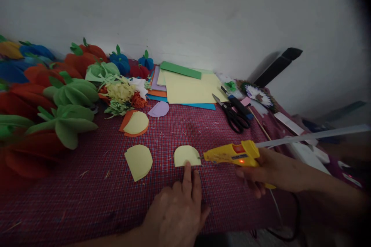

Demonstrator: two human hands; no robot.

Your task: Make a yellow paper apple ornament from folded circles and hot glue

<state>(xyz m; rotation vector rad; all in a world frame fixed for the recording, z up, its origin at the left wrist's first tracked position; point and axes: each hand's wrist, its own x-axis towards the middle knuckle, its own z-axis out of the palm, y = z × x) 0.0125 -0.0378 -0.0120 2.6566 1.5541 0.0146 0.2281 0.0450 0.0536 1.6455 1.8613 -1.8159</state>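
A folded pale yellow paper piece (185, 153) with a rounded top lies on the checked cloth. My left hand (181, 208) rests flat, its fingers stretched out and a fingertip pressing the paper's straight lower edge. In my right hand (266, 171) is a yellow hot glue gun (232, 153), a small orange light glowing on its side. A long glue stick (313, 136) sticks out of its back. The nozzle tip touches or nearly touches the paper's right corner; I cannot tell which. Another pale yellow cut paper piece (139, 162) lies to the left.
Folded paper pumpkins (71, 92) crowd the left side. Behind are shredded paper (120, 90), orange and yellow cutouts (136, 123), a lilac cutout (159, 109) and stacked paper sheets (191, 87). Black scissors (234, 117) and a blue-black cutter (240, 106) lie at right, near a paper flower (259, 95).
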